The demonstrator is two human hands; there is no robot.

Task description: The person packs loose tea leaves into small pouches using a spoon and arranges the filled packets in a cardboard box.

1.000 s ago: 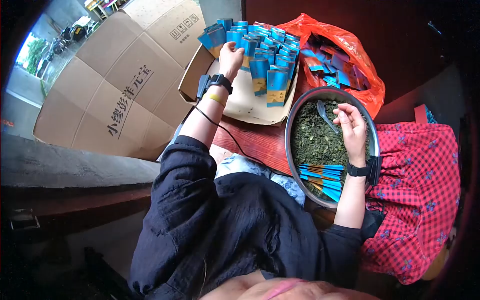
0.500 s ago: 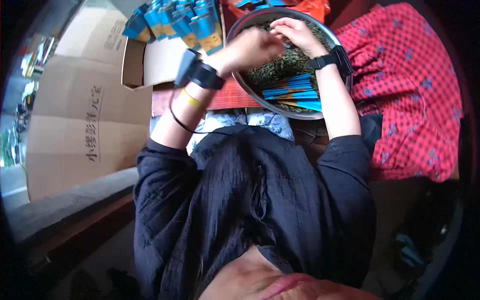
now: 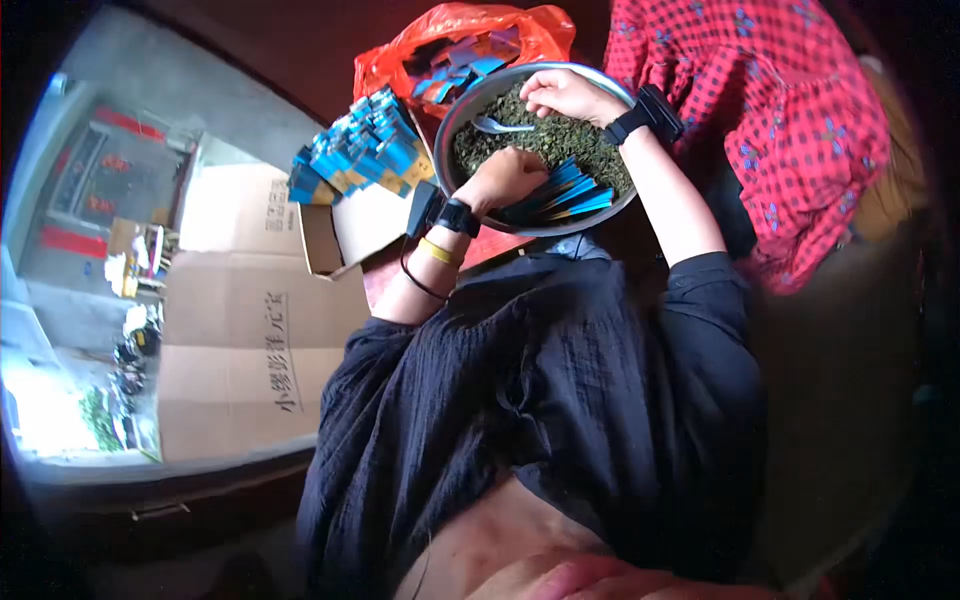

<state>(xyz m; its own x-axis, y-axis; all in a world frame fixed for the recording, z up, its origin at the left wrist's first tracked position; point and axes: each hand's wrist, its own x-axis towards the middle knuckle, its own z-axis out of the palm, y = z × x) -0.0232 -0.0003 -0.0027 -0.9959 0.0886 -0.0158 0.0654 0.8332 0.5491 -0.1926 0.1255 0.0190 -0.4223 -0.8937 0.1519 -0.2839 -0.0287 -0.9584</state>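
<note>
A wide metal basin (image 3: 447, 108) holds dried green leaves (image 3: 585, 150). My left hand (image 3: 510, 178) is over its near left part, with curled fingers beside a fan of blue paper packets (image 3: 575, 190) lying on the leaves. Those fingertips are partly hidden, and I cannot make out what they grip. Above the far side of the basin is my right hand (image 3: 572, 96), its fingers loosely bent and somewhat apart, with nothing visible in them. A white spoon (image 3: 502, 126) rests on the leaves between both hands.
Blue packets (image 3: 365, 145) stand packed in an open cardboard box (image 3: 322, 245) at the left. Behind the basin sits a red plastic bag (image 3: 548, 32) with more packets. Red checked cloth (image 3: 800, 130) drapes at the right; a large cardboard sheet (image 3: 225, 350) stands left.
The view has shifted, showing more of the red bag. My hands, close together above the basin before, have separated: the left came down beside the packets, and the spoon is now visible.
</note>
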